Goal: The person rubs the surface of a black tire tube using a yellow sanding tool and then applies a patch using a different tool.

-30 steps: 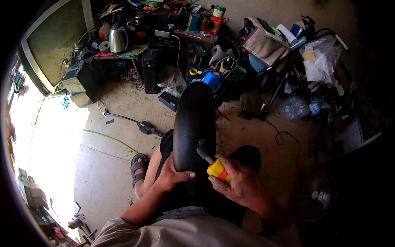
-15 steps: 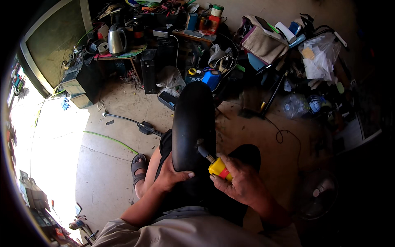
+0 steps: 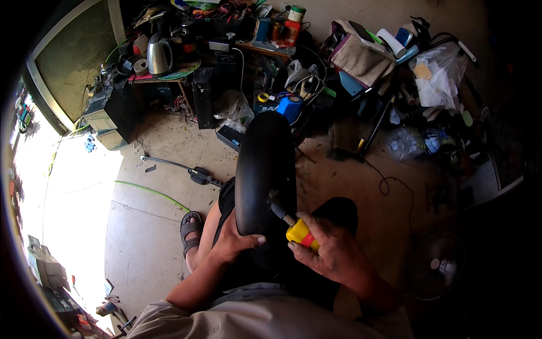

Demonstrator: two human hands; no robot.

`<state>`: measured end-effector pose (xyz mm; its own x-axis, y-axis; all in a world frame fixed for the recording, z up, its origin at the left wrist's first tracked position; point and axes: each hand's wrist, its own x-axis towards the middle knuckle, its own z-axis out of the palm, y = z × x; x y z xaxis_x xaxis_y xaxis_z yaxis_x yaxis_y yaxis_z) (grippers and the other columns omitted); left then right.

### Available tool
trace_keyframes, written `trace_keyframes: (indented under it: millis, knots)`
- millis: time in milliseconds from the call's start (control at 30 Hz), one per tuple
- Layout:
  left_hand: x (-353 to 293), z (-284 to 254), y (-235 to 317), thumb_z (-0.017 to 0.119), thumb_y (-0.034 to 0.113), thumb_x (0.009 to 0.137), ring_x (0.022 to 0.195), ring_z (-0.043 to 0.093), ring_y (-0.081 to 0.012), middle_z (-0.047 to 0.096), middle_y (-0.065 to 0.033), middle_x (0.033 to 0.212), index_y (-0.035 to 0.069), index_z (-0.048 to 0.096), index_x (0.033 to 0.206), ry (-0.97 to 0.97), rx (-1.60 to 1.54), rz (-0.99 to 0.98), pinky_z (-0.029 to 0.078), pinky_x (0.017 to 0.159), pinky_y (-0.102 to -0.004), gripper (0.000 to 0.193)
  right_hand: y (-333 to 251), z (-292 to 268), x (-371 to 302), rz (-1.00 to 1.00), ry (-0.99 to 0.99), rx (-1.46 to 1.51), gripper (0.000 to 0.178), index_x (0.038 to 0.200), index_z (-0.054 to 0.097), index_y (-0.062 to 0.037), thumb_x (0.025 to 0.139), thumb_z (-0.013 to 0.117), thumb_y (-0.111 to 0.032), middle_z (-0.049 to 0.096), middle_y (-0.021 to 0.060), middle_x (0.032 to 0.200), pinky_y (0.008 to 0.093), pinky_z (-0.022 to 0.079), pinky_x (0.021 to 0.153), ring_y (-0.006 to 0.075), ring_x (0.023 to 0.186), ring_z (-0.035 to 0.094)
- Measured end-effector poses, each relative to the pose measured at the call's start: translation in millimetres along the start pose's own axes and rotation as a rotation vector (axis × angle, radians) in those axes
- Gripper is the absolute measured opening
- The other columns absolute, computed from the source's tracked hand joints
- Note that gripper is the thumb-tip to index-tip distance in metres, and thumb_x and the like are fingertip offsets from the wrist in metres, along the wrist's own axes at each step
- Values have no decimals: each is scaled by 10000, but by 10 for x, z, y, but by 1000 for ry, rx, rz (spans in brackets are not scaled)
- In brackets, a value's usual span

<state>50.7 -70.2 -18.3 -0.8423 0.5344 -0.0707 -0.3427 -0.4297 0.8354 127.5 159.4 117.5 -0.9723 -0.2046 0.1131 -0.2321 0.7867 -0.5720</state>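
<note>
A smooth, worn black tyre stands upright between my legs, its tread facing up. My left hand is closed round the tyre's near left side, thumb lying across the tread. In my right hand is a yellow rotary grinder with a red band. Its grey, tapered grinding tip points up and left, at a small rough dark spot on the tread. Whether the tip touches the rubber is hard to tell. My right palm hides the rear of the grinder.
A cluttered bench with a metal kettle lies ahead. Black boxes and a blue battery-like pack sit beyond the tyre. A green hose and a black cable run across the floor at left. A fan stands at right.
The grinding tip has shifted very slightly at the rough spot. My left hand and the tyre stay in place.
</note>
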Motion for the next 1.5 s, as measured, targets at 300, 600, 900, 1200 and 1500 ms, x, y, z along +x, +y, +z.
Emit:
trace_keyframes:
  millis: [300, 600, 900, 1200, 1500]
  knots:
    - [14, 10, 0, 946, 122, 766, 1411, 590, -246, 636, -130, 1499, -38, 429, 1614, -4, -5, -11, 421, 1242, -388, 1006, 32, 13, -36, -30, 17, 14, 624, 1457, 573, 80, 1002, 814, -272, 755, 253, 1009, 477, 617, 749, 423, 855, 762]
    - [2, 94, 117, 943, 125, 766, 1424, 583, -253, 630, -134, 1505, -36, 424, 1624, 12, 6, 2, 414, 1248, -386, 1016, 4, -5, -18, -5, 6, 30, 593, 1432, 572, 73, 1002, 811, -258, 749, 254, 1007, 483, 616, 749, 429, 858, 761]
    - [2, 59, 48, 951, 150, 765, 1429, 581, -254, 624, -135, 1518, -34, 411, 1636, 16, -13, 1, 410, 1253, -393, 1041, 27, 17, -94, 2, 9, 44, 603, 1443, 574, 73, 1002, 814, -261, 748, 266, 1061, 483, 624, 787, 431, 903, 764]
    - [17, 23, -37, 953, 163, 753, 1466, 549, -267, 589, -142, 1559, -24, 376, 1667, -11, -35, 7, 379, 1278, -400, 1096, 38, 45, -126, 2, 1, 54, 624, 1450, 583, 84, 998, 822, -275, 753, 269, 1076, 468, 628, 802, 432, 922, 769]
    - [8, 96, 54, 952, 187, 763, 1433, 569, -258, 613, -132, 1523, -38, 405, 1639, 19, 21, 29, 402, 1258, -397, 1057, 109, 64, -118, 17, 28, 41, 652, 1456, 589, 85, 979, 845, -279, 759, 272, 1099, 466, 637, 801, 431, 926, 777]
